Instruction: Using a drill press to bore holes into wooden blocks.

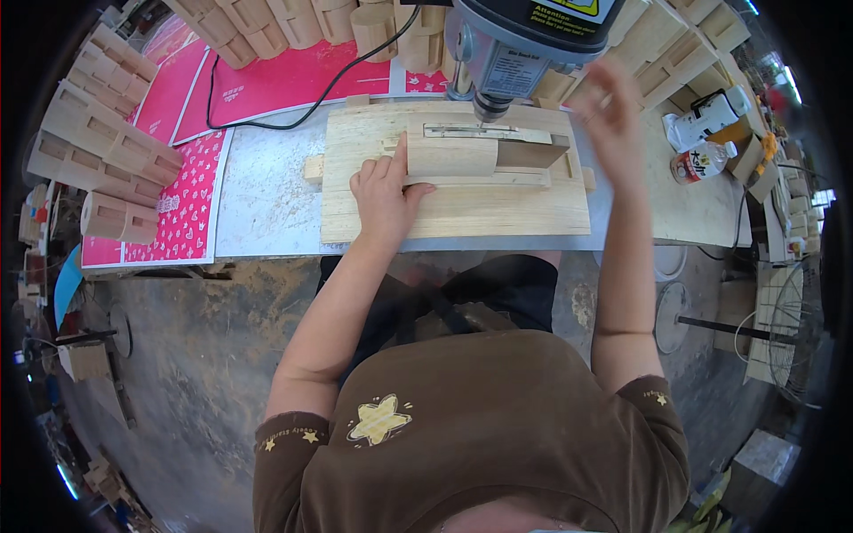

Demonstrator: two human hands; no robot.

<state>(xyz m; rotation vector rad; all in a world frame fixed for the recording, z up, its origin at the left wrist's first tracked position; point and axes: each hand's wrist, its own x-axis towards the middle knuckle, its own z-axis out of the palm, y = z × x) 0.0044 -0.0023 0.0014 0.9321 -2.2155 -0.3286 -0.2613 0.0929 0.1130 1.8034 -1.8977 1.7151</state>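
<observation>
A pale wooden block [451,156] with a curved face lies on a flat wooden board [498,216] under the bench drill [508,62]. My left hand [382,194] steadies the block's left end, forefinger along that end and thumb at the near corner. Just above a slot in the block's top, lined with a light strip [471,132], is the drill's chuck [490,108]. A darker flat face [530,154] shows at the block's right part. My right hand [609,111] is raised beside the drill's right side, its fingers smeared by motion; whether it touches anything is unclear.
Stacked wooden pieces [107,142] stand at the left, with more [293,19] along the back. A black cable [324,96] crosses pink printed sheets [275,80]. At the right are a labelled plastic bottle [702,163], a white container [711,117] and a fan [786,333].
</observation>
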